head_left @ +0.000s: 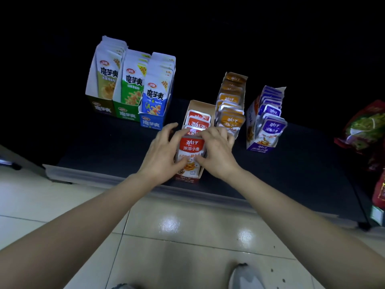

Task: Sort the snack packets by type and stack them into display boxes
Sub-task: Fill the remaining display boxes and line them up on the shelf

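Note:
A red display box (201, 105) of red snack packets stands at the front of a dark shelf (291, 174). Both hands are on its front red packet (191, 148). My left hand (162, 151) grips the packet's left side, thumb on its lower front. My right hand (216, 151) curls over its top right edge. More red packets (198, 119) stand behind it in the box. An orange box of packets (231, 107) stands to the right, and a purple one (268, 119) farther right.
Three taller boxes with olive (104, 80), green (131, 84) and blue (155, 97) pouches stand at the back left. Red and green bags (364, 130) lie at the shelf's right end. The shelf's pale front lip (125, 180) runs above a tiled floor; a shoe (245, 276) shows below.

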`<state>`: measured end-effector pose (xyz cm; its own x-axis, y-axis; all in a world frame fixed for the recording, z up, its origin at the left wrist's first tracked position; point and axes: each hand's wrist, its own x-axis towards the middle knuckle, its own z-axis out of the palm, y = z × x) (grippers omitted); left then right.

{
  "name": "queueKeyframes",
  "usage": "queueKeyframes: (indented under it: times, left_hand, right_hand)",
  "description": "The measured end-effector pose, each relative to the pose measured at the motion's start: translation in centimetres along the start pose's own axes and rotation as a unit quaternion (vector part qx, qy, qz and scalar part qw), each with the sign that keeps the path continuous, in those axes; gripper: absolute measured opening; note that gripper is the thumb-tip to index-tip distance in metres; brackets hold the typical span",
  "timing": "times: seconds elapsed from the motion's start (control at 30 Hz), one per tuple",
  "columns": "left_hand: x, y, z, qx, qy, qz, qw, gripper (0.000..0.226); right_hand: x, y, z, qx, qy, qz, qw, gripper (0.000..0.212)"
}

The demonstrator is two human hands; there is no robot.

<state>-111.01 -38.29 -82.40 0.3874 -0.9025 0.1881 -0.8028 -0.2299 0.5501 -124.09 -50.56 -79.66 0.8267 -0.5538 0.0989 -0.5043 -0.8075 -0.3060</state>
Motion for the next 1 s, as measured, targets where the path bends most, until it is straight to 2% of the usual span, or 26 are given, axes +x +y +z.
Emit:
queueKeyframes:
  times: [0.07,0.2,0.3,0.4,0.57,0.7,0.83,0.9,1.0]
  left_hand:
    - [0.3,0.1,0.2,0.000,-0.005,-0.001,1.000,0.074]
    - [1.1,0.1,0.5,0.023,-0.021,-0.013,0.999,0.078]
    - [1.6,0.1,0.6,0.041,-0.043,-0.027,0.998,0.081]
    - [1.8,0.4,0.8,0.033,-0.041,-0.034,0.998,0.087]
    - [2.0,0.1,0.2,0.023,-0.039,-0.008,0.999,0.101]
    - [1.5,-0.2,0.0,0.000,-0.041,0.015,0.999,0.082]
    - [1.0,0.1,0.3,-0.004,0.030,0.077,0.997,0.056]
    - [0.8,0.1,0.4,-0.012,0.048,0.076,0.996,0.051]
    - [0.7,-0.2,0.6,-0.053,0.023,0.067,0.996,0.048]
  right_hand:
    - [-0.3,0.3,0.4,-0.014,0.009,0.010,1.000,0.061]
    - [0.2,0.5,0.2,-0.067,-0.043,-0.002,0.997,0.074]
    - [0.6,0.2,0.1,-0.117,-0.061,-0.010,0.991,0.074]
    - [0.8,0.0,0.1,-0.127,-0.038,-0.009,0.991,0.069]
    - [0.8,0.1,0.1,-0.073,0.006,-0.013,0.997,0.077]
    - [-0.8,0.4,0.7,-0.040,0.040,-0.055,0.997,0.057]
    - [-1.9,0.4,0.3,0.028,0.071,-0.080,0.994,0.046]
    - [-1.7,0.4,0.2,0.039,0.085,-0.090,0.992,0.045]
    - [-1.4,0.5,0.3,0.059,0.059,-0.097,0.992,0.042]
